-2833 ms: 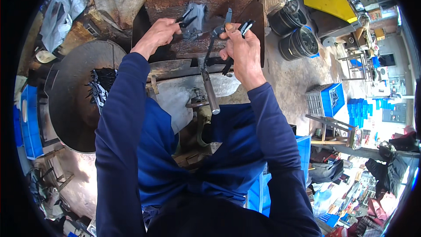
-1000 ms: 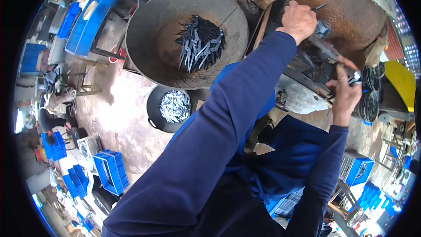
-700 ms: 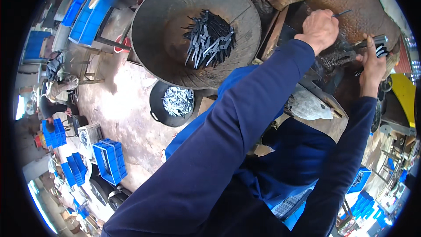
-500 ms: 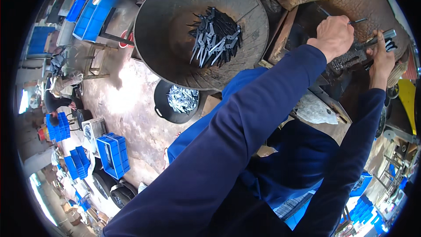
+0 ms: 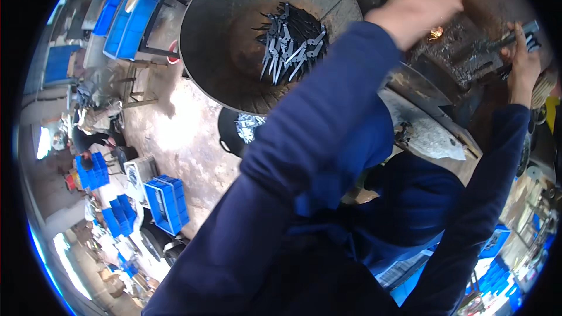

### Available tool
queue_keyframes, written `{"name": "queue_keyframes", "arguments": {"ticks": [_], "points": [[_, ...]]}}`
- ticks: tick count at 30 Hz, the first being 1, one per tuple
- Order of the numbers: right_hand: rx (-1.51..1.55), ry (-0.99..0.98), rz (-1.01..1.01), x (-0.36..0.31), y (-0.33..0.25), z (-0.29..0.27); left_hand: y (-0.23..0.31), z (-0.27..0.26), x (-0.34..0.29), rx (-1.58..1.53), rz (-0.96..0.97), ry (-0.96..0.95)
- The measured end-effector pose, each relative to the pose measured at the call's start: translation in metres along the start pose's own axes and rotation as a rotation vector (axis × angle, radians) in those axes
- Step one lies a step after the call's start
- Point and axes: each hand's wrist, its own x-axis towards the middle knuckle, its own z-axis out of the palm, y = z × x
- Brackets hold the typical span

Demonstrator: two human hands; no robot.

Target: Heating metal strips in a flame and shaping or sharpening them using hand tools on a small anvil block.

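Observation:
My left hand [image 5: 422, 4] is blurred at the top, curled like a fist above the dark metal work block [image 5: 468, 52]. Whatever it may hold does not show clearly. An orange glow with sparks [image 5: 435, 33] lies just below it on the block. On the far right, my right hand [image 5: 523, 64] has its fingers around a metal bar [image 5: 530, 27] with a bright end, beside the block. Left of my left arm, dark and grey plier-like metal parts [image 5: 290, 47] lie heaped in a wide, shallow metal pan [image 5: 219, 29].
Below the pan, a black tub [image 5: 229, 134] with shiny metal pieces is partly hidden by my left sleeve. A greyish sheet [image 5: 436, 137] lies before the block. Blue crates [image 5: 166, 203] stand on the floor at left, and another person [image 5: 91, 140] is farther off there.
My left hand has moved up and left from the block, and its arm now covers more of the pan and tub. The orange glow has appeared. My right hand stays at the bar.

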Motion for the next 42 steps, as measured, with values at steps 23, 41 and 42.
{"name": "queue_keyframes", "arguments": {"ticks": [23, 41, 42], "points": [[0.147, -0.04, -0.093, 0.003, 0.01, 0.003, -0.126, -0.314, -0.185, 1.169, -1.103, 0.234], [0.06, -0.099, -0.038, 0.018, 0.021, -0.008, -0.14, -0.291, -0.187, 1.067, -1.102, 0.242], [0.08, -0.096, -0.044, 0.016, 0.02, -0.006, -0.142, -0.292, -0.189, 1.055, -1.113, 0.215]]}}
